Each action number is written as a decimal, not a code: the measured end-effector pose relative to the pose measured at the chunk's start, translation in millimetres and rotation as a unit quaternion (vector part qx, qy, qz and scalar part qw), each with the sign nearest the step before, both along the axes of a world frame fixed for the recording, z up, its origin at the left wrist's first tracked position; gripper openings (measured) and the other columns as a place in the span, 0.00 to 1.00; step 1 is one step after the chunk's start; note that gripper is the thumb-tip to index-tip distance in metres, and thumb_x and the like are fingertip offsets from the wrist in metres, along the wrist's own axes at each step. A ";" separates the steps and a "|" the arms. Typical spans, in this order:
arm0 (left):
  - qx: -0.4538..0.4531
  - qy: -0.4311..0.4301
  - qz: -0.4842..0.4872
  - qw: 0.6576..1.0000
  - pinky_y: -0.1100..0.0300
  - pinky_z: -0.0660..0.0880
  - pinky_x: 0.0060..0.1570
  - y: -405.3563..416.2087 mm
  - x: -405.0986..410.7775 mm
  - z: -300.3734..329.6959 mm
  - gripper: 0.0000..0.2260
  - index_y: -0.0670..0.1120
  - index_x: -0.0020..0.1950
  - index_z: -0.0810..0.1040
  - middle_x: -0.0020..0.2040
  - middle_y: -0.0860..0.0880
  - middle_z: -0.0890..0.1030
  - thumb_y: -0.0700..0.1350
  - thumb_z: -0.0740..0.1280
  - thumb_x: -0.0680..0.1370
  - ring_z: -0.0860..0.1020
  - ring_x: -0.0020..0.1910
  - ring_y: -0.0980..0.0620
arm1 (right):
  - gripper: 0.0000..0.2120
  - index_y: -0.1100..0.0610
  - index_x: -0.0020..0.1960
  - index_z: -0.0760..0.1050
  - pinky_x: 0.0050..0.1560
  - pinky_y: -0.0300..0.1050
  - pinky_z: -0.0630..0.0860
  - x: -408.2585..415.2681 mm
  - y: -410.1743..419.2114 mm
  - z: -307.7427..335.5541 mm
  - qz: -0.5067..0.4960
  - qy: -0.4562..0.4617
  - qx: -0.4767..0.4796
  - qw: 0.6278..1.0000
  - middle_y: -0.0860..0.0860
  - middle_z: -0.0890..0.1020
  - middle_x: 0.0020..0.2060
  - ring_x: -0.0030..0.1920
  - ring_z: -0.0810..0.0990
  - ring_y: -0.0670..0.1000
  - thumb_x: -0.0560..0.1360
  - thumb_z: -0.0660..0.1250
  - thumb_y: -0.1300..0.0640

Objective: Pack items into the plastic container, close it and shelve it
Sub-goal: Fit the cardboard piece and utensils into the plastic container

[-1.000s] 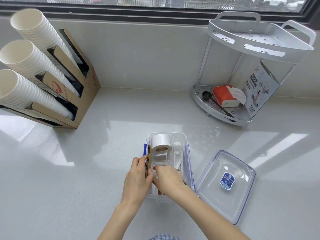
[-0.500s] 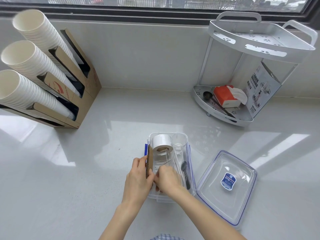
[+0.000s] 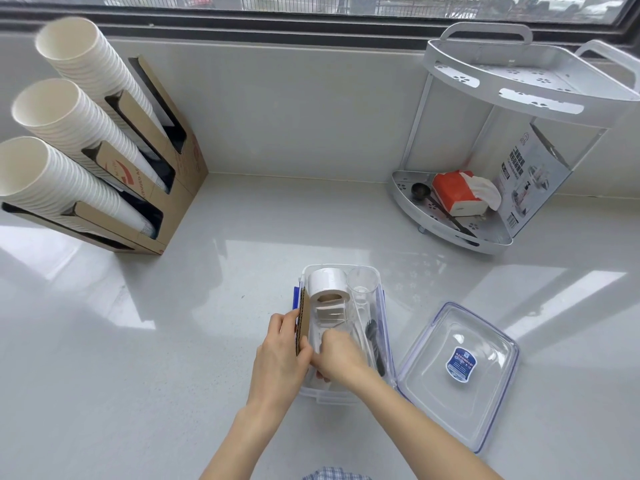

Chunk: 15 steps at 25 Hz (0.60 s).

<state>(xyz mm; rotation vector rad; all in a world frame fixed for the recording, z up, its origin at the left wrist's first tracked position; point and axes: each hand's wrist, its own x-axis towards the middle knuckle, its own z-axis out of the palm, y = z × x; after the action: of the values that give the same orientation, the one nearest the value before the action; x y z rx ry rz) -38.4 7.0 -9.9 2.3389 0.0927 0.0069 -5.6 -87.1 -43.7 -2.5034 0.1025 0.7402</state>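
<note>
On the white tabletop (image 3: 138, 341), the left hand (image 3: 282, 358) still pinches a brown cardboard strip (image 3: 304, 320) against the clear plastic container's (image 3: 381, 299) left wall, the right hand (image 3: 341, 355), grip hidden, having drawn back inside it; lid (image 3: 460, 372) off alongside, packing unfinished.

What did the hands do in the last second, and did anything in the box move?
Very little. The right hand drew back slightly toward the near end of the container, uncovering more of the black utensil by the right wall. The left hand still pinches the cardboard piece upright at the left wall. The tape roll, clear cup and lid stayed put.
</note>
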 end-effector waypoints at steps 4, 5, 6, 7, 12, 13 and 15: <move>0.006 -0.001 -0.003 1.000 0.61 0.66 0.39 -0.1 1.3 -1.2 0.16 0.43 0.62 0.69 0.48 0.51 0.69 0.37 0.61 0.74 0.73 0.35 0.48 | 0.19 0.56 0.24 0.65 0.30 0.40 0.66 4.1 -14.8 24.1 -0.015 0.042 0.073 0.996 0.49 0.70 0.20 0.25 0.68 0.48 0.73 0.59 0.55; 0.007 0.002 -0.004 1.000 0.60 0.66 0.39 -0.4 1.8 -1.7 0.16 0.43 0.62 0.69 0.49 0.49 0.70 0.37 0.60 0.74 0.73 0.36 0.48 | 0.18 0.55 0.25 0.62 0.29 0.40 0.63 3.8 -18.4 33.4 -0.017 0.040 0.089 0.995 0.50 0.68 0.23 0.25 0.65 0.48 0.73 0.58 0.55; 0.009 0.008 -0.003 1.000 0.59 0.67 0.39 -0.5 2.3 -1.9 0.16 0.43 0.62 0.69 0.50 0.47 0.71 0.37 0.60 0.74 0.74 0.36 0.47 | 0.17 0.54 0.26 0.60 0.28 0.40 0.60 3.2 -22.8 41.8 -0.022 0.034 0.105 0.994 0.50 0.66 0.24 0.25 0.63 0.48 0.72 0.57 0.56; 0.012 0.013 -0.002 1.000 0.58 0.68 0.39 -0.6 2.7 -2.1 0.16 0.44 0.62 0.69 0.52 0.46 0.72 0.38 0.60 0.74 0.75 0.37 0.45 | 0.17 0.53 0.26 0.58 0.26 0.39 0.58 2.0 -28.4 49.7 -0.024 0.030 0.116 0.993 0.49 0.64 0.24 0.25 0.61 0.48 0.72 0.57 0.56; 0.050 0.023 -0.023 0.998 0.49 0.74 0.41 -0.7 4.9 -3.9 0.25 0.49 0.70 0.58 0.50 0.46 0.69 0.38 0.59 0.74 0.75 0.39 0.41 | 0.10 0.56 0.31 0.67 0.24 0.36 0.60 -10.1 -67.6 77.1 -0.050 0.037 0.150 0.987 0.48 0.66 0.23 0.24 0.63 0.47 0.72 0.58 0.59; 0.064 0.027 -0.029 0.997 0.50 0.74 0.39 -0.7 5.2 -4.5 0.26 0.49 0.71 0.56 0.49 0.47 0.67 0.38 0.59 0.74 0.75 0.38 0.41 | 0.08 0.56 0.34 0.68 0.25 0.36 0.61 -12.8 -74.6 80.0 -0.060 0.033 0.145 0.987 0.48 0.67 0.23 0.23 0.64 0.47 0.71 0.58 0.59; 0.099 0.039 -0.039 0.994 0.53 0.71 0.35 -1.8 5.6 -5.7 0.27 0.49 0.72 0.54 0.50 0.47 0.66 0.38 0.58 0.75 0.73 0.36 0.43 | 0.07 0.57 0.35 0.70 0.26 0.36 0.63 -18.5 -87.4 83.0 -0.069 0.016 0.109 0.992 0.48 0.69 0.22 0.23 0.65 0.46 0.71 0.59 0.58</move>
<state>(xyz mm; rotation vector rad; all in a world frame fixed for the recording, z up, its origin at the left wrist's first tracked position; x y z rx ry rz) -32.7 5.3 -15.6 2.5405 0.0395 -0.1188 -24.1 -174.5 39.3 -2.2534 0.1946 0.6959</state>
